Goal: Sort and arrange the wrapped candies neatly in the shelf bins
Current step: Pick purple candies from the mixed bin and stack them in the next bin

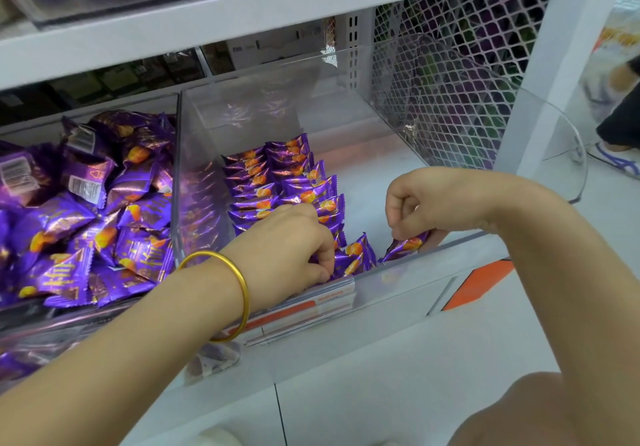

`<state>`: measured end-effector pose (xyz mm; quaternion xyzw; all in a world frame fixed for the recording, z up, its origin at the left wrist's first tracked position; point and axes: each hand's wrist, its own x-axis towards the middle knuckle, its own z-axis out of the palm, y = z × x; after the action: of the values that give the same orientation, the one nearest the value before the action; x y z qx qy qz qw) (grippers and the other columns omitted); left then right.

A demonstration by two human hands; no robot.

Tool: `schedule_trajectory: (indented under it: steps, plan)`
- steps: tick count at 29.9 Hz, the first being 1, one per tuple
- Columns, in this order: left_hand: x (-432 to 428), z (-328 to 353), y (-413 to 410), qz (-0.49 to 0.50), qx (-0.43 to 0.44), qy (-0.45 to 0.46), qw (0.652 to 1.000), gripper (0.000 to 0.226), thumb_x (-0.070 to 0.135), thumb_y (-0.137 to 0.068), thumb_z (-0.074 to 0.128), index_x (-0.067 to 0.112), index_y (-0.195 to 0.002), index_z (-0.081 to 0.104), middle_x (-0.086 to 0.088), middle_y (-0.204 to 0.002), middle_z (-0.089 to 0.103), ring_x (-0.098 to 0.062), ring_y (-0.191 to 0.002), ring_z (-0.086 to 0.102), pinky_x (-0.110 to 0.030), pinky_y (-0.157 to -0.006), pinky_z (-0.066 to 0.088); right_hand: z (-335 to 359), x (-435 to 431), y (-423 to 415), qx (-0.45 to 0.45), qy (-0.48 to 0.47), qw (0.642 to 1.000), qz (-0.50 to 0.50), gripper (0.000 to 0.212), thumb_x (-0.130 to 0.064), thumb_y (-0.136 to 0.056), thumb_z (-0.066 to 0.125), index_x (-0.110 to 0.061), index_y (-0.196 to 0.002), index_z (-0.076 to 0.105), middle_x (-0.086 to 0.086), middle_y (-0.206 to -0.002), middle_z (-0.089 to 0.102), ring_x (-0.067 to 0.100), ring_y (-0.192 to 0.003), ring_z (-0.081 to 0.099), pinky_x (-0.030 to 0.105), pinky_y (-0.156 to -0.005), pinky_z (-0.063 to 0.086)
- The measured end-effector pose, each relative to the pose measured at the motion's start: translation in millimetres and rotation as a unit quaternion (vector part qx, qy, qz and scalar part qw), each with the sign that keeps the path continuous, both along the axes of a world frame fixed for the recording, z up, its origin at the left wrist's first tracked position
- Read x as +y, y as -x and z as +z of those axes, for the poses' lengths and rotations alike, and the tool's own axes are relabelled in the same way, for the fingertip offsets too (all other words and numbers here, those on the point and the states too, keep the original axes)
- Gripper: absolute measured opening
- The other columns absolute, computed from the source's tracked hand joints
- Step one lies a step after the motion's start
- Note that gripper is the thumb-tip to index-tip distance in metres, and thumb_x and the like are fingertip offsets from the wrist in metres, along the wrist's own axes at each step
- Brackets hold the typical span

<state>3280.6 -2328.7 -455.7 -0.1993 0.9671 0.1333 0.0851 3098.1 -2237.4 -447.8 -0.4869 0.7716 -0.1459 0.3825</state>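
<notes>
Your left hand (291, 241) grips the candy row (287, 182) front, in the clear bin (415, 282) | right hand (419, 203) pinches one wrapped candy (407, 246) | likely light, crinkly, slippery; pinch its sealed edge

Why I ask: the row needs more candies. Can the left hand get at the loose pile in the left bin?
Probably yes: the left hand need only lift over the clear divider wall; the loose pile lies uncovered, though the hand now grips candies.

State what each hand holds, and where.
The right hand pinches a purple candy by its upper end; the left hand grips the row's front candies, grip point hidden.
</notes>
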Motion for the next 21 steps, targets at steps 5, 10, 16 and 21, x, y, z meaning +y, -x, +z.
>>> schedule_trajectory:
  steps: [5,10,16,21]
  plan:
    - [-2,4,1,0.051,0.055,-0.005,0.997,0.009,0.017,-0.083,0.064,0.024,-0.089,0.065,0.008,-0.087,0.048,-0.005,-0.081,0.043,-0.023,-0.081,0.039,0,-5,-1,-0.025,0.074,0.992,-0.102,0.019,0.001,-0.090,0.045,-0.010,-0.080,0.057,0.015,-0.084,0.058,0.030,-0.074,0.063,0.039,-0.066,0.058]
    - [-3,0,4,0.102,-0.003,0.046,0.994,0.008,0.020,-0.085,0.064,0.017,-0.091,0.062,-0.001,-0.096,0.055,-0.022,-0.094,0.053,-0.039,-0.085,0.048,2,-14,-6,-0.022,0.034,0.993,-0.111,0.022,-0.006,-0.092,0.045,-0.010,-0.084,0.065,0.015,-0.084,0.057,0.027,-0.063,0.052,0.029,-0.049,0.048]
    - [1,-4,6,0.095,-0.037,0.070,0.992,0.011,0.018,-0.086,0.062,0.019,-0.097,0.061,-0.001,-0.098,0.057,-0.024,-0.095,0.054,-0.039,-0.084,0.049,-6,-20,-17,-0.020,-0.029,0.999,0.004,0.020,-0.005,-0.088,0.052,-0.002,-0.098,0.070,0.021,-0.098,0.067,0.022,-0.070,0.053,0.020,-0.044,0.045]
    - [-3,-9,6,0.114,-0.017,0.021,0.993,0.014,0.010,-0.087,0.056,0.019,-0.095,0.064,0.001,-0.094,0.060,-0.022,-0.095,0.057,-0.034,-0.084,0.049,-5,-19,-18,-0.066,-0.031,0.996,0.046,0.025,-0.004,-0.089,0.047,-0.016,-0.085,0.068,-0.002,-0.077,0.068,0.012,-0.067,0.056,0.015,-0.049,0.042]
